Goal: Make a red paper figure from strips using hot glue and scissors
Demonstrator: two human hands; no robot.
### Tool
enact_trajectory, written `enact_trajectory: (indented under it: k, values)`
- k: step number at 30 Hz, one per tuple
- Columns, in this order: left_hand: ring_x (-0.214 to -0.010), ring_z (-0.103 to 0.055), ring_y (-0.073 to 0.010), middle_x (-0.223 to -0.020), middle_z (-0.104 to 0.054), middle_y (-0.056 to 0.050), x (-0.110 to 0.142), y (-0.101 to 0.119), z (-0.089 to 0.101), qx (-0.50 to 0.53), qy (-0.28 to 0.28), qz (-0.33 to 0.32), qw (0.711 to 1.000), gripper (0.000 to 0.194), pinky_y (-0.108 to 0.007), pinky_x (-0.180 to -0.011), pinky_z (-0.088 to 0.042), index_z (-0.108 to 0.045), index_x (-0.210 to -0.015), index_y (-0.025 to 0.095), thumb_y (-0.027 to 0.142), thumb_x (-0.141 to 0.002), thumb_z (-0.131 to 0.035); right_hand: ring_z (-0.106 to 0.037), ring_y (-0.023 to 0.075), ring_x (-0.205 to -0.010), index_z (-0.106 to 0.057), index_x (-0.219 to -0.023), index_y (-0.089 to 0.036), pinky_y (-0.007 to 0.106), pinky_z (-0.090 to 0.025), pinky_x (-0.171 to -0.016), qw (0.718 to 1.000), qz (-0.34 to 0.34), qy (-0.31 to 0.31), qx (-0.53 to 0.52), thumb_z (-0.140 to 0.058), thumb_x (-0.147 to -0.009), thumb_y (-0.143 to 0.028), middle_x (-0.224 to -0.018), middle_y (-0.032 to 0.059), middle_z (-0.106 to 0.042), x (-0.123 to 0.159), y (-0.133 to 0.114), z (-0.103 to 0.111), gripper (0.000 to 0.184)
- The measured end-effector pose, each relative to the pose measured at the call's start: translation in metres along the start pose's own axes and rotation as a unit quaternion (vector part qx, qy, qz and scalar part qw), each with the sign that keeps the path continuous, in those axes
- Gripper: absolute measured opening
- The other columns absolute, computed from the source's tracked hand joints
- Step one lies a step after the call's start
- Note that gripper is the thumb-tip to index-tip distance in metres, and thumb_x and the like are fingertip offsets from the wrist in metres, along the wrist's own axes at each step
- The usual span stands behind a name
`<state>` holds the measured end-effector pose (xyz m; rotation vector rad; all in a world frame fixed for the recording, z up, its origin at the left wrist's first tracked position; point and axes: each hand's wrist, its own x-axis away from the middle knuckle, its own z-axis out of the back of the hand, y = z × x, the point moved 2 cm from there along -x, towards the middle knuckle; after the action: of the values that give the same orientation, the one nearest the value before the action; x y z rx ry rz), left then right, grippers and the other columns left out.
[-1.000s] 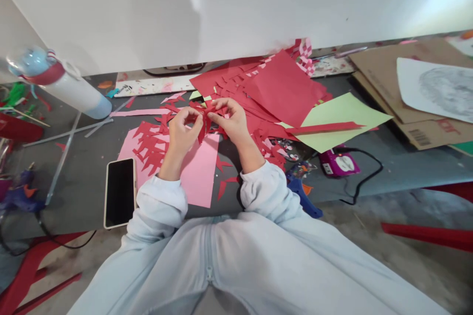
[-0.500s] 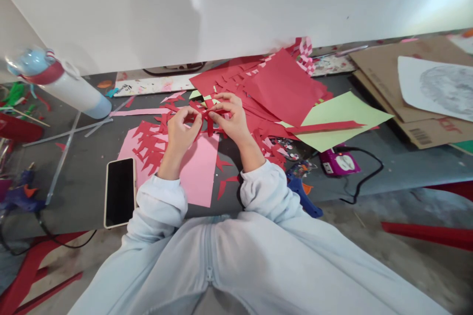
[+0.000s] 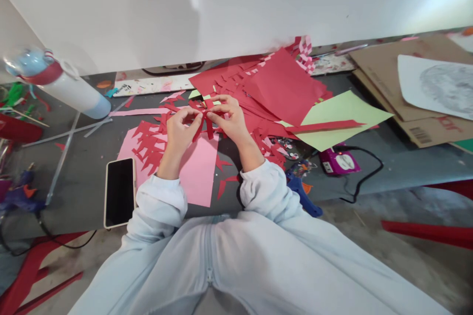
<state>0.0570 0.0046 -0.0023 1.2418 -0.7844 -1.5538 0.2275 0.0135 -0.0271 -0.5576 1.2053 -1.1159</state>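
Note:
Thumb and fingers of my left hand [image 3: 181,130] are pinched on red paper strips [image 3: 210,129], just above the pink sheet [image 3: 197,177]. My right hand [image 3: 231,120] grips the same strips from the other side, its fingertips close to the left ones. One strip end hangs down between the hands; how the strips join is hidden by my fingers. Under and left of my left wrist, many cut red paper pieces [image 3: 150,145] lie on the pink sheet. Beyond my right hand is a heap of red strips topped by a red sheet [image 3: 284,86].
A phone [image 3: 120,193] lies left of the pink sheet. Farther left are a bottle [image 3: 70,83] and a glue gun [image 3: 22,194]. To the right are a blue glue gun [image 3: 303,194], a green sheet [image 3: 332,133], a purple box [image 3: 340,161] with a cable, and cardboard [image 3: 384,78].
The red strips between my fingers have turned, and one end now hangs down more plainly. Both hands have shifted only slightly and keep their pinch.

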Motion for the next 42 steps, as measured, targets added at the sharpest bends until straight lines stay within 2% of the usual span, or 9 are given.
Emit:
enact_trajectory:
  k: [12, 19, 23, 27, 30, 33, 36, 39, 42]
  values:
    - [-0.066, -0.07, -0.0152, -0.076, -0.077, -0.003, -0.002, -0.001, 0.0, -0.007, -0.001, 0.031, 1.0, 0.012, -0.026, -0.066, -0.055, -0.075, -0.076, 0.018, 0.029, -0.075, -0.07, -0.06, 0.0279, -0.114, -0.076, -0.074, -0.023, 0.05, -0.042, -0.106, 1.0, 0.002, -0.018, 0.006, -0.077, -0.078, -0.03, -0.113, 0.0074, -0.072, 0.001, -0.003, -0.001, 0.008]
    - [-0.066, -0.069, -0.015, -0.074, -0.076, -0.003, -0.003, -0.002, 0.0, 0.02, 0.006, 0.039, 0.999, 0.015, -0.026, -0.065, -0.054, -0.074, -0.075, 0.018, 0.032, -0.075, -0.07, -0.061, 0.028, -0.112, -0.077, -0.077, -0.023, 0.05, -0.043, -0.105, 1.0, 0.007, -0.024, 0.012, -0.079, -0.077, -0.033, -0.11, 0.0079, -0.073, -0.001, -0.002, -0.002, 0.011]
    - [-0.065, -0.068, -0.0145, -0.072, -0.074, -0.002, -0.004, -0.006, 0.002, 0.042, 0.006, 0.053, 0.998, 0.013, -0.026, -0.064, -0.054, -0.072, -0.074, 0.018, 0.031, -0.074, -0.07, -0.063, 0.0264, -0.112, -0.077, -0.082, -0.023, 0.048, -0.042, -0.107, 0.999, -0.011, -0.03, -0.004, -0.074, -0.083, -0.036, -0.111, 0.0078, -0.072, -0.001, 0.001, -0.001, 0.014]
    - [-0.067, -0.067, -0.014, -0.074, -0.073, -0.002, -0.005, -0.007, 0.003, 0.066, 0.014, 0.062, 0.996, 0.013, -0.026, -0.068, -0.055, -0.071, -0.073, 0.018, 0.031, -0.073, -0.071, -0.064, 0.026, -0.109, -0.075, -0.077, -0.022, 0.048, -0.043, -0.106, 0.999, -0.015, -0.025, -0.029, -0.074, -0.082, -0.037, -0.108, 0.0084, -0.072, -0.001, 0.002, -0.001, 0.016]
    - [-0.069, -0.068, -0.0142, -0.076, -0.073, -0.002, -0.005, -0.008, 0.003, 0.096, 0.027, 0.073, 0.992, 0.017, -0.027, -0.069, -0.055, -0.071, -0.074, 0.018, 0.034, -0.071, -0.075, -0.063, 0.0267, -0.112, -0.075, -0.086, -0.022, 0.047, -0.046, -0.105, 0.999, -0.02, 0.013, -0.048, -0.078, -0.078, -0.042, -0.112, 0.0097, -0.07, 0.0, 0.005, -0.002, 0.022]
    - [-0.07, -0.067, -0.0142, -0.076, -0.073, -0.002, -0.007, -0.013, 0.003, 0.14, 0.054, 0.089, 0.985, 0.024, -0.027, -0.068, -0.055, -0.071, -0.073, 0.019, 0.039, -0.067, -0.081, -0.063, 0.0247, -0.112, -0.068, -0.111, -0.022, 0.043, -0.05, -0.1, 0.987, -0.062, 0.107, -0.102, -0.078, -0.075, -0.052, -0.119, 0.0109, -0.067, 0.0, 0.01, -0.002, 0.047]
    - [-0.066, -0.065, -0.0127, -0.072, -0.071, -0.001, -0.009, -0.019, 0.003, 0.192, 0.075, 0.112, 0.972, 0.031, -0.026, -0.066, -0.053, -0.071, -0.073, 0.019, 0.044, -0.063, -0.086, -0.065, 0.0186, -0.092, -0.066, -0.106, -0.022, 0.036, -0.054, -0.086, 0.966, -0.128, 0.149, -0.17, -0.075, -0.073, -0.064, -0.104, 0.0068, -0.068, 0.001, 0.013, -0.005, 0.054]
    - [-0.061, -0.062, -0.0105, -0.067, -0.068, 0.001, -0.01, -0.023, 0.002, 0.232, 0.076, 0.132, 0.961, 0.034, -0.025, -0.064, -0.052, -0.071, -0.072, 0.019, 0.046, -0.062, -0.088, -0.061, 0.0132, -0.07, -0.068, -0.08, -0.021, 0.029, -0.053, -0.071, 0.956, -0.176, 0.069, -0.225, -0.075, -0.069, -0.067, -0.076, 0.0001, -0.067, 0.001, 0.006, -0.012, 0.048]
    - [-0.059, -0.061, -0.0098, -0.065, -0.068, 0.001, -0.01, -0.021, 0.001, 0.244, 0.06, 0.142, 0.957, 0.035, -0.024, -0.063, -0.053, -0.07, -0.071, 0.018, 0.046, -0.061, -0.089, -0.06, 0.0124, -0.067, -0.072, -0.075, -0.02, 0.027, -0.052, -0.066, 0.955, -0.183, 0.005, -0.232, -0.081, -0.062, -0.065, -0.073, -0.0003, -0.07, 0.001, -0.005, -0.017, 0.047]
